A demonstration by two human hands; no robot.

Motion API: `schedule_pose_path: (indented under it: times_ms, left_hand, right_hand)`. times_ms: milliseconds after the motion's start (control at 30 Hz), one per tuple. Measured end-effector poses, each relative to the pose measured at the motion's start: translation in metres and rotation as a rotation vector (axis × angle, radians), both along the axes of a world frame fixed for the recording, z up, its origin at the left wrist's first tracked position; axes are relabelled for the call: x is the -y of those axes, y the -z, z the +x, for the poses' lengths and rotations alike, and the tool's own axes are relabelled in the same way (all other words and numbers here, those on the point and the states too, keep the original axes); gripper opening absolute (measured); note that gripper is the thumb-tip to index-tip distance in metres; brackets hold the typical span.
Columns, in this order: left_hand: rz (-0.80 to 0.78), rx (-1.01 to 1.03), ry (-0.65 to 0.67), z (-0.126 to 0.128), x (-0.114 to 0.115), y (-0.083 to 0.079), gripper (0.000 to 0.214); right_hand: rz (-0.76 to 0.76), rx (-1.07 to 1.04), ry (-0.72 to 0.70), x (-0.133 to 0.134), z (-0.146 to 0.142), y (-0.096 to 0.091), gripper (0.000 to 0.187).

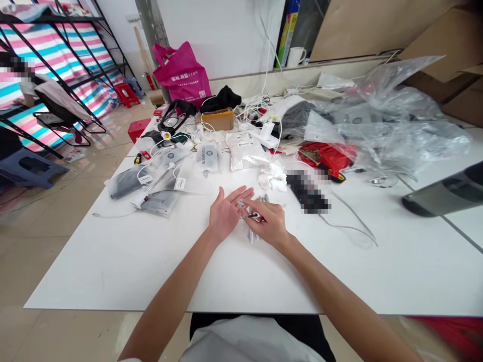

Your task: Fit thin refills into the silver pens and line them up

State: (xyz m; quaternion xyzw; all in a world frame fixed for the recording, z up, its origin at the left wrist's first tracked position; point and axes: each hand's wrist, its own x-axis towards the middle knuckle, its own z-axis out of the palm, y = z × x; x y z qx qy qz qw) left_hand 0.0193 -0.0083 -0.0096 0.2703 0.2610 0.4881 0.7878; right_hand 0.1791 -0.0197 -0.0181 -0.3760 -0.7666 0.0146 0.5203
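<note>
Bare forearms [169,296] reach in from the bottom edge, past a white shirt [249,342], and rest over a white tabletop [113,271]. The left hand [226,213] lies palm up and open, its fingers loosely spread and holding nothing. The right hand [269,223] sits palm down just beside it, narrowed into a pinch on a thin metal rod [251,216] that lies over the left fingers; the rod's exact kind is too small to tell. Directly under and just beyond both hands lies a small bunch of slim grey sticks [251,231]. Just past the right hand are crumpled white tissues [269,177], and to its right lies a pixelated dark object [307,191], with a thin white cable [350,221] trailing farther right. Left of the left hand lie clear bags holding grey items [126,182] and a white corded device [139,199]. Straight ahead of the hands, well apart, stand sealed white pouches [245,151] and a cardboard box [217,119]. Farther right, beyond the right hand, lie a red bag [326,156] and heaped clear plastic sheeting [392,118]. A magenta tote bag [183,75] stands far beyond the left hand.
</note>
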Motion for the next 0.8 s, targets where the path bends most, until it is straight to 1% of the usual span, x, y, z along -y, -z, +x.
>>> schedule_pose_path:
  times_ms: [67, 267, 433, 567, 700, 800]
  left_hand:
    - [-0.015, -0.004, -0.006, 0.0006, -0.0003, -0.0001, 0.068]
    - [-0.019, -0.016, -0.029, -0.0010, -0.0022, -0.0014, 0.065]
    - [0.011, 0.011, -0.038, -0.0031, -0.0028, 0.0001, 0.065]
    - [0.028, 0.024, -0.066, -0.0027, -0.0022, 0.0000, 0.065]
    - [0.031, 0.022, -0.087, -0.0025, -0.0020, -0.0006, 0.063]
    - [0.040, 0.020, -0.084, -0.0028, -0.0027, 0.0003, 0.063]
  right_hand:
    - [0.013, 0.000, 0.000, 0.0012, -0.0004, -0.0011, 0.014]
    - [-0.025, -0.002, 0.007, 0.0035, -0.0019, -0.0046, 0.014]
    - [0.029, -0.010, 0.009, 0.0046, -0.0042, -0.0089, 0.013]
    - [0.043, 0.002, 0.022, 0.0044, -0.0045, -0.0089, 0.013]
    - [0.108, -0.028, -0.004, 0.0038, -0.0039, -0.0086, 0.006]
    - [0.114, -0.030, -0.010, 0.0034, -0.0034, -0.0089, 0.006]
